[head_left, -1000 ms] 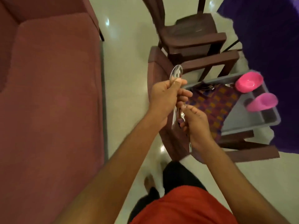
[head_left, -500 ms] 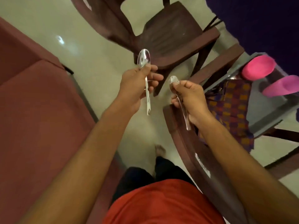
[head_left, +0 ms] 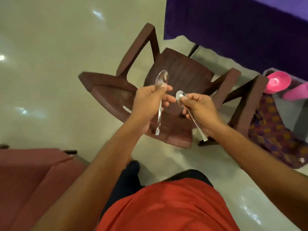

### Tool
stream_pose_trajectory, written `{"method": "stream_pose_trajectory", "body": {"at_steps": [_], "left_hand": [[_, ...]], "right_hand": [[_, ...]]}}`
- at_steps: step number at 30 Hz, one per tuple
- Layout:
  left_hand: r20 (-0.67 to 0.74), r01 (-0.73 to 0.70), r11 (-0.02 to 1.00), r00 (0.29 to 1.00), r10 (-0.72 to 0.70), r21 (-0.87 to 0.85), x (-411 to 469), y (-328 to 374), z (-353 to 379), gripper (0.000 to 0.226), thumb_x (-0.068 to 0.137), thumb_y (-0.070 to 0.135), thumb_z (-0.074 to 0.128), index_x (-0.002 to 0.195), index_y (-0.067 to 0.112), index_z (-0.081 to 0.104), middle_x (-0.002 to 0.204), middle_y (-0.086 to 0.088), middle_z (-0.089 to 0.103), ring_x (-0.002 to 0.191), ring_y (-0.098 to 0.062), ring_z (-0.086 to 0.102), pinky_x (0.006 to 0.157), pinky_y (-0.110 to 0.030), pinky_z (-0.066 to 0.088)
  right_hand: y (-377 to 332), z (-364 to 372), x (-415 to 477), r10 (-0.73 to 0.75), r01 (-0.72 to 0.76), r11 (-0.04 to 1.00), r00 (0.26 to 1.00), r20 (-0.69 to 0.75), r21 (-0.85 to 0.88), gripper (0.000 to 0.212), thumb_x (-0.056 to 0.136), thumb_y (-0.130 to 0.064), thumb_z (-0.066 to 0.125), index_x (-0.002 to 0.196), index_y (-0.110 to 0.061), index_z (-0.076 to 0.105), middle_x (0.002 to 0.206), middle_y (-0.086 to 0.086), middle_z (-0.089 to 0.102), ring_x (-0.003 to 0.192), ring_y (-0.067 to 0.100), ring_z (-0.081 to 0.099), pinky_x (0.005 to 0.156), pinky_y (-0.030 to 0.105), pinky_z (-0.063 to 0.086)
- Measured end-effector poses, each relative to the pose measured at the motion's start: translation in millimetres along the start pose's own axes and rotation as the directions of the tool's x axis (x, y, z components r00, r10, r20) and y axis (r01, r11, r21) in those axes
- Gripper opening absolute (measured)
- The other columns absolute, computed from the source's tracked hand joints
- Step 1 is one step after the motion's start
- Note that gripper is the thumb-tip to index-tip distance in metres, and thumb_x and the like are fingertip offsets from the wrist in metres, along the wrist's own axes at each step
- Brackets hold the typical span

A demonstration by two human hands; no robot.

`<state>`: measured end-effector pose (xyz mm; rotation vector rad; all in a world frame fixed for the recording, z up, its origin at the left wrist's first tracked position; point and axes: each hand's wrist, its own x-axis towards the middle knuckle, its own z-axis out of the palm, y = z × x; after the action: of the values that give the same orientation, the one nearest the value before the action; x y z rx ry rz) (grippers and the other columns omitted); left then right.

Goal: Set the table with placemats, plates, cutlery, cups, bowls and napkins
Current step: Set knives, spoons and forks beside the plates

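The person stands over a brown chair (head_left: pixel 181 72) with 1 spoon in each hand. The left hand (head_left: pixel 147 102) is curled around the neck of the larger spoon (head_left: pixel 161 80), thumb pressed just under the bowl, so the bowl stands up above the fist and the handle hangs down past the palm. The right hand (head_left: pixel 200 105) pinches the smaller spoon (head_left: pixel 180 97) the same way, bowl up and toward the left hand, handle trailing out below the wrist. The 2 bowls are near each other but apart; holding 1 spoon per hand probably keeps them sorted for 2 separate places.

The purple-covered table (head_left: pixel 233 22) lies beyond the chair at the upper right, and no part of its top shows, so how much is laid there cannot be told. On a second chair (head_left: pixel 250 100) to the right sits a grey tub (head_left: pixel 300 119) with a pink bowl (head_left: pixel 277 82) and a pink cup (head_left: pixel 296 93) inside, and a patterned cloth (head_left: pixel 273 130) draping over its near edge. These seem to be supplies waiting their turn, so the cutlery step looks underway, with bowls, cups and cloth left to carry.
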<state>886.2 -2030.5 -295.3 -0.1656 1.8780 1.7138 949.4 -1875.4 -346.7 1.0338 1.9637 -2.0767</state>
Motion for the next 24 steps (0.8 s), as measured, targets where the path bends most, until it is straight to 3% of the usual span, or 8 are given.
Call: {"method": "stream_pose_trajectory", "body": {"at_steps": [5, 9, 13, 17, 21, 24], "left_hand": [[0.082, 0.054, 0.989, 0.994, -0.066, 0.135, 81.5, 45.4, -83.8, 0.018, 0.099, 0.027, 0.060, 0.097, 0.018, 0.076, 0.073, 0.003, 0.072, 0.060, -0.004, 0.053, 0.058, -0.021, 0.046], [0.106, 0.051, 0.972, 0.991, -0.077, 0.227, 161.7, 73.8, -129.2, 0.023, 0.097, 0.030, 0.063, 0.099, 0.011, 0.077, 0.074, 0.001, 0.067, 0.064, -0.008, 0.053, 0.057, -0.019, 0.042], [0.144, 0.084, 0.952, 0.981, -0.131, 0.293, 248.8, 95.2, -156.6, 0.027, 0.097, 0.029, 0.065, 0.086, 0.007, 0.076, 0.068, -0.004, 0.051, 0.056, -0.012, 0.043, 0.052, -0.022, 0.037], [0.168, 0.128, 0.934, 0.967, -0.193, 0.335, 332.6, 117.5, -179.3, 0.036, 0.097, 0.029, 0.063, 0.104, -0.006, 0.070, 0.076, -0.007, 0.049, 0.062, -0.014, 0.043, 0.055, -0.022, 0.040], [0.171, 0.179, 0.908, 0.951, -0.259, 0.378, 401.1, 149.5, -192.1, 0.021, 0.095, 0.028, 0.067, 0.098, 0.010, 0.078, 0.070, 0.003, 0.055, 0.062, -0.011, 0.047, 0.059, -0.022, 0.044], [0.206, 0.192, 0.900, 0.935, -0.289, 0.391, 446.6, 176.3, -190.4, 0.025, 0.093, 0.028, 0.070, 0.106, 0.008, 0.076, 0.072, 0.003, 0.057, 0.063, -0.011, 0.049, 0.059, -0.020, 0.047]], "right_hand": [[-36.8, 101.2, 41.7, 0.058, -0.039, 0.993, 0.984, -0.167, 0.115, 0.013, 0.096, -0.016, 0.064, 0.088, -0.011, 0.072, 0.058, 0.005, 0.061, 0.052, 0.010, 0.055, 0.054, 0.021, 0.046], [-55.4, 157.9, 89.2, 0.106, -0.066, 0.981, 0.970, -0.217, 0.183, 0.010, 0.094, -0.018, 0.067, 0.086, -0.014, 0.073, 0.061, 0.008, 0.065, 0.054, 0.014, 0.058, 0.059, 0.026, 0.049], [-69.4, 191.5, 153.7, 0.130, -0.066, 0.975, 0.945, -0.299, 0.214, 0.011, 0.094, -0.023, 0.068, 0.086, -0.018, 0.074, 0.066, 0.009, 0.067, 0.058, 0.014, 0.059, 0.060, 0.024, 0.050], [-84.2, 220.7, 230.7, 0.208, -0.093, 0.946, 0.908, -0.363, 0.310, 0.013, 0.096, -0.024, 0.067, 0.087, -0.016, 0.072, 0.067, 0.005, 0.066, 0.058, 0.011, 0.058, 0.056, 0.021, 0.048], [-112.0, 245.2, 299.7, 0.288, -0.107, 0.898, 0.877, -0.385, 0.428, 0.010, 0.098, -0.018, 0.064, 0.095, -0.011, 0.072, 0.067, 0.002, 0.062, 0.057, 0.010, 0.055, 0.055, 0.022, 0.047], [-141.2, 252.2, 338.6, 0.311, -0.060, 0.864, 0.845, -0.435, 0.499, 0.009, 0.098, -0.018, 0.064, 0.099, -0.015, 0.072, 0.068, 0.001, 0.061, 0.056, 0.009, 0.051, 0.051, 0.020, 0.042]]}}
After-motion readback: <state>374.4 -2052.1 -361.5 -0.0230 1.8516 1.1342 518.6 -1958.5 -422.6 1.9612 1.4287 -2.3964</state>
